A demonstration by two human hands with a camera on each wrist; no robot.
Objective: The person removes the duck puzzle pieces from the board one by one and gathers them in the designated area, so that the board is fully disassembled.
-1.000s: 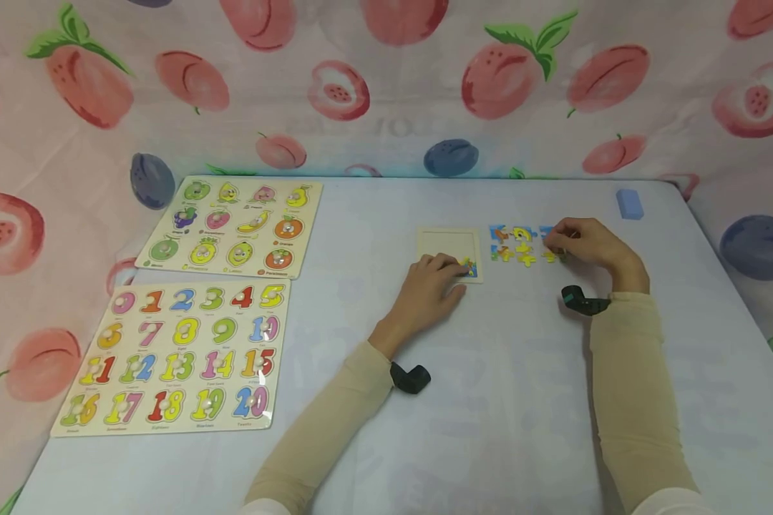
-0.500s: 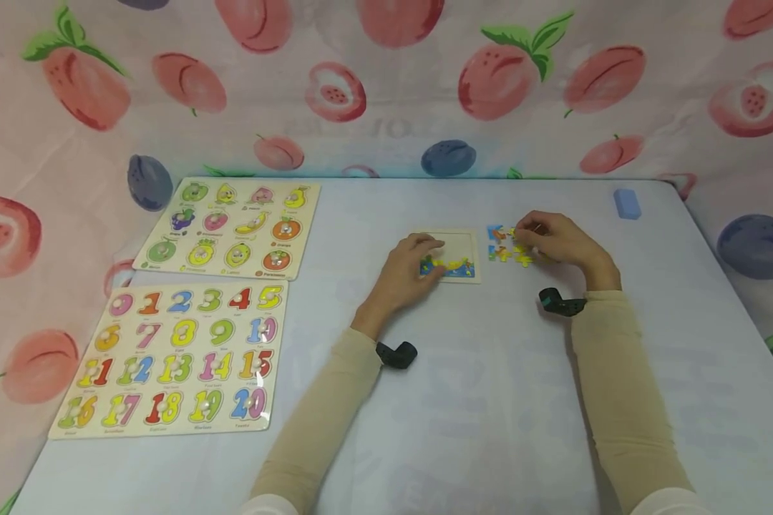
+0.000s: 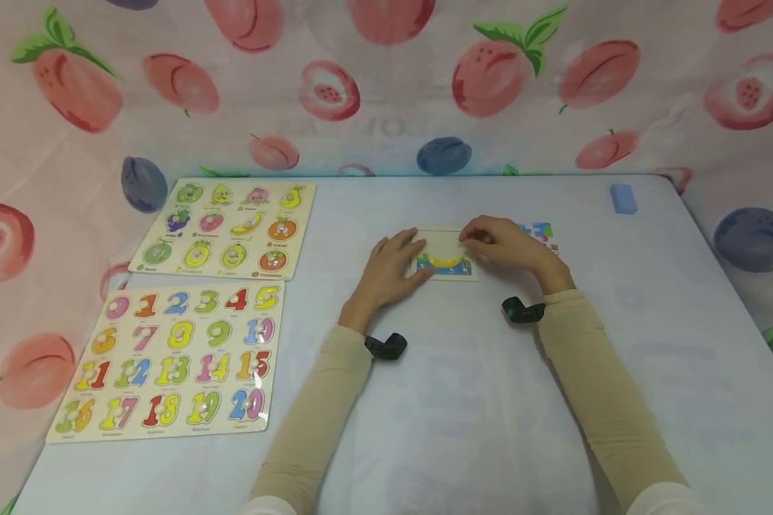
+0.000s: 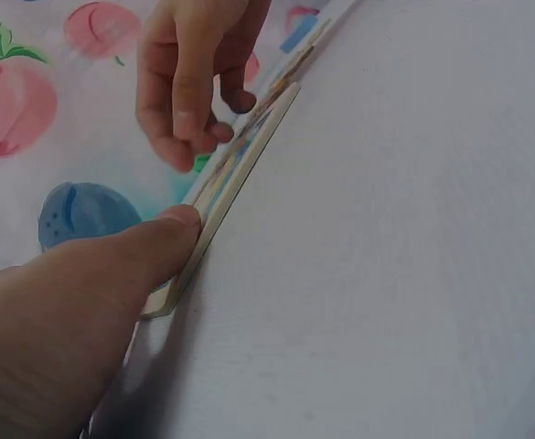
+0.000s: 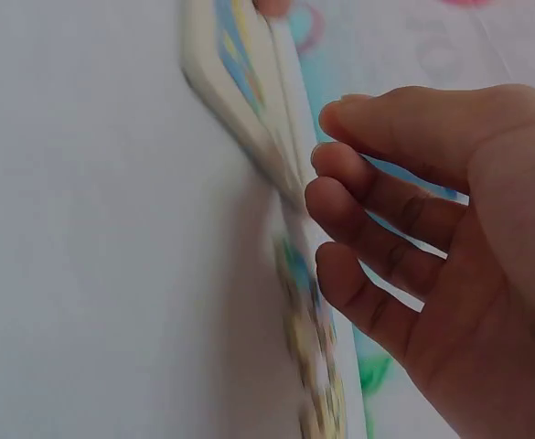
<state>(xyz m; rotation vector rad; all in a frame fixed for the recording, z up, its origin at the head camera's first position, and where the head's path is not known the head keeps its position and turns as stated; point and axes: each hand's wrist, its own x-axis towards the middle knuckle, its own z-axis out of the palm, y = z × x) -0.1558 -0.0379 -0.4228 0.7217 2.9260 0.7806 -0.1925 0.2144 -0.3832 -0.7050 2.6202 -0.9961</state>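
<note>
A small square wooden puzzle tray (image 3: 446,280) lies near the middle of the table, a strip of blue, yellow and green pieces (image 3: 451,268) along its near side. My left hand (image 3: 389,268) rests at the tray's left side. Its thumb (image 4: 171,240) touches the near rim in the left wrist view; the other fingers spread toward the far corner. Over the tray's right edge hovers my right hand (image 5: 404,201), fingers loosely bent, with nothing visible between thumb and fingertips. Loose jigsaw pieces (image 3: 542,229) lie right of the tray, partly hidden behind this hand.
On the left lie a number puzzle board (image 3: 167,357) and, behind it, a fruit puzzle board (image 3: 225,229). A light blue block (image 3: 623,199) stands near the far right corner. Fruit-patterned cloth (image 3: 386,86) hangs behind the table.
My right hand has moved left from the loose pieces to the tray's right edge. My left hand has drawn back leftward across the tray, uncovering the strip of pieces.
</note>
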